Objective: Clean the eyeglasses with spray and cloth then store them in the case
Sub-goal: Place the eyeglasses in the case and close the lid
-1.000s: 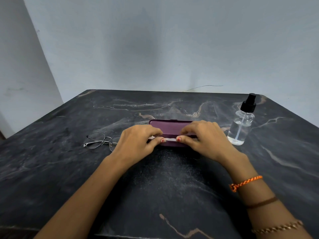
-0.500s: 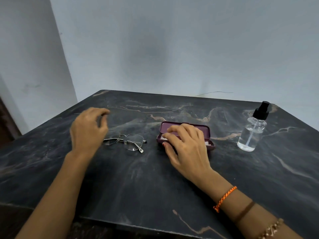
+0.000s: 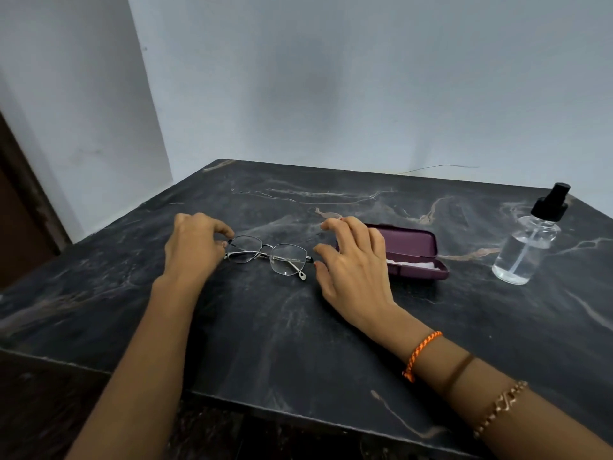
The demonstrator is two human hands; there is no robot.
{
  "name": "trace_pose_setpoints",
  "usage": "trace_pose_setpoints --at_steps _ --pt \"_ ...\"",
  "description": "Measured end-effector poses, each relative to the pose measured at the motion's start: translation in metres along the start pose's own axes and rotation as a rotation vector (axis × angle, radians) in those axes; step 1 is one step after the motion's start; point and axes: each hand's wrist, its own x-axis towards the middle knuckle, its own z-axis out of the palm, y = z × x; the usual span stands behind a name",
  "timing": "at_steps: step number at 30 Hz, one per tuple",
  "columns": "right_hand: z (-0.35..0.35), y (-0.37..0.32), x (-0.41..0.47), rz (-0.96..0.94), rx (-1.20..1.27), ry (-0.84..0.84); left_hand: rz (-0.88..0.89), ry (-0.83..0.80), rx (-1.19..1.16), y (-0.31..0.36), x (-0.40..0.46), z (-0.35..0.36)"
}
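Note:
Thin metal-framed eyeglasses (image 3: 269, 255) lie folded on the dark marble table (image 3: 298, 343), between my hands. My left hand (image 3: 194, 247) is at their left end, thumb and forefinger pinched around the hinge corner. My right hand (image 3: 355, 270) hovers at their right end with fingers spread, its thumb tip just beside the right hinge. Behind my right hand sits the purple case (image 3: 413, 250), lid slightly raised, with a strip of white cloth (image 3: 411, 263) showing in the gap. A clear spray bottle (image 3: 527, 250) with a black pump stands upright at the far right.
The table's near edge (image 3: 232, 398) runs across the bottom of the view, and its left edge meets a pale wall corner (image 3: 156, 127). A dark door frame (image 3: 20, 194) stands at the far left. A thin wire (image 3: 441, 167) lies along the table's back edge.
My left hand came down and right onto the glasses' left end. My right hand left the case and moved left to the glasses' right end. The view shifted left.

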Motion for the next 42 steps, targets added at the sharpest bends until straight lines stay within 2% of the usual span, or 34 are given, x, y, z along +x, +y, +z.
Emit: trace_pose_setpoints --at_steps 4,15,21,28,32,37,42 --pt "0.01 -0.001 0.006 0.026 -0.006 -0.042 0.005 -0.002 -0.013 -0.002 0.0 0.001" --pt "0.012 0.002 0.006 0.006 0.052 -0.018 0.064 0.045 0.042 -0.002 0.001 0.003" --pt "0.011 0.003 0.005 0.036 0.11 0.104 0.117 0.164 -0.004 0.002 0.001 0.002" --pt "0.007 0.008 0.002 0.125 0.218 0.292 0.193 0.257 -0.169 0.01 0.001 0.004" --pt "-0.004 0.014 -0.002 0.17 0.24 0.399 0.261 0.249 -0.268 0.017 -0.001 0.004" --pt "-0.016 0.031 -0.009 0.204 0.232 0.44 0.286 0.214 -0.438 0.035 -0.009 0.007" --pt "-0.023 0.069 -0.016 0.201 0.234 0.437 0.295 0.267 -0.615 0.072 -0.018 0.016"
